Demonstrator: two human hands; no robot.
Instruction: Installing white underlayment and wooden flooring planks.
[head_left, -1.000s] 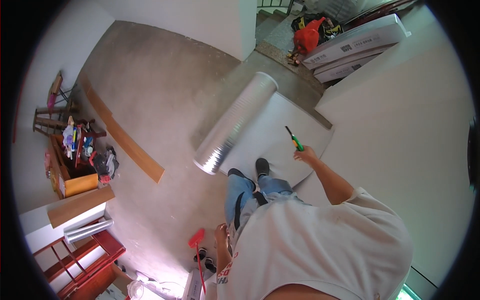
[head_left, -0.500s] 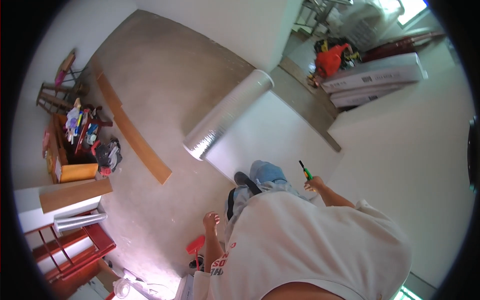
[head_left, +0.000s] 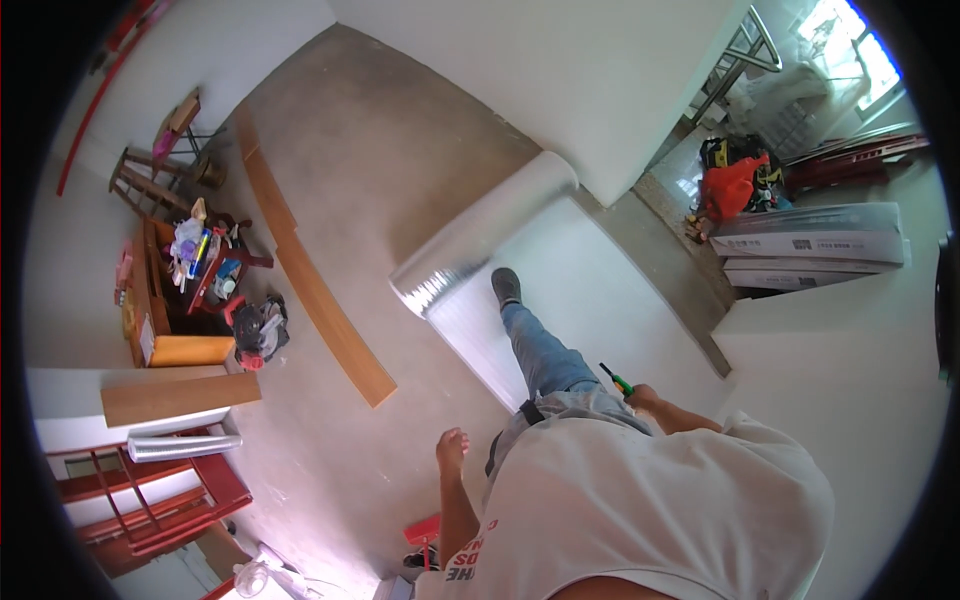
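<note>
My right hand (head_left: pixel 643 398) grips a green utility knife (head_left: pixel 618 382), its dark tip toward the far left, beside my jeans. My left hand (head_left: pixel 452 446) hangs at my other side with curled fingers; what it holds, if anything, is too small to make out. One shoe (head_left: pixel 506 285) rests on a white underlay sheet (head_left: pixel 610 290), just below its partly unrolled, silvery roll (head_left: pixel 480 225), which lies diagonally across the concrete floor.
Left of me are wooden planks (head_left: pixel 330 330), a chest with clutter (head_left: pixel 185 348), stools (head_left: pixel 145 185), red furniture (head_left: pixel 215 490) with a foil roll (head_left: pixel 185 447), and a red broom (head_left: pixel 422 530). Upper right: steps, red bag (head_left: pixel 730 190), long boxes (head_left: pixel 805 240), railing (head_left: pixel 740 60).
My foot has stepped forward onto the sheet, close to the roll. The knife stays in my right hand, now nearer my leg. The view has shifted, showing more of the window and railing.
</note>
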